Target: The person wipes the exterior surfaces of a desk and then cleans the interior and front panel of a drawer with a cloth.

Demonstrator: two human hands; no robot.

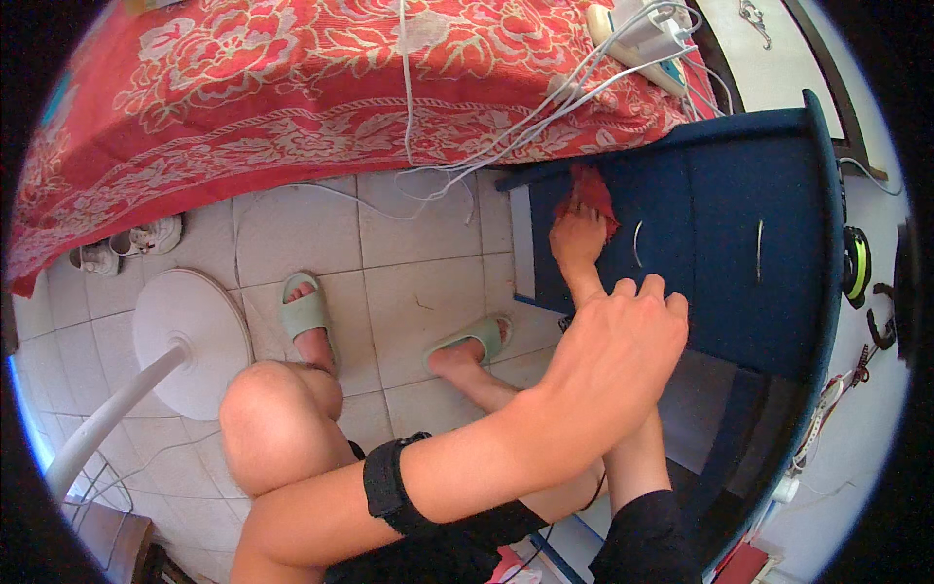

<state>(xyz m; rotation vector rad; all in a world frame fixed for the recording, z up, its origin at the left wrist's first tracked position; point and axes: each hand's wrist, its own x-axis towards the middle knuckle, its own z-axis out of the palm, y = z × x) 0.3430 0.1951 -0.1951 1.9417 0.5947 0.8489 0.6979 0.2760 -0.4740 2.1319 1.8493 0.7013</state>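
Note:
My right hand [579,237] presses a red cloth [588,193] flat against the dark blue front of a cabinet [730,168], left of a curved metal handle [638,243]. Its fingers are spread over the lower part of the cloth. Nearer the camera, my left hand [627,328] hovers across my right forearm, with its back turned up and its fingers bent. The palm side of this hand is hidden, so whether anything is in it cannot be seen. A second metal handle [759,250] is on the cabinet front further right.
A bed with a red floral cover [292,87] lies ahead. White cables [511,139] run from a power strip [668,73] down to the tiled floor [416,219]. A round white stand base [191,321] is at the left, with shoes [146,237] behind it.

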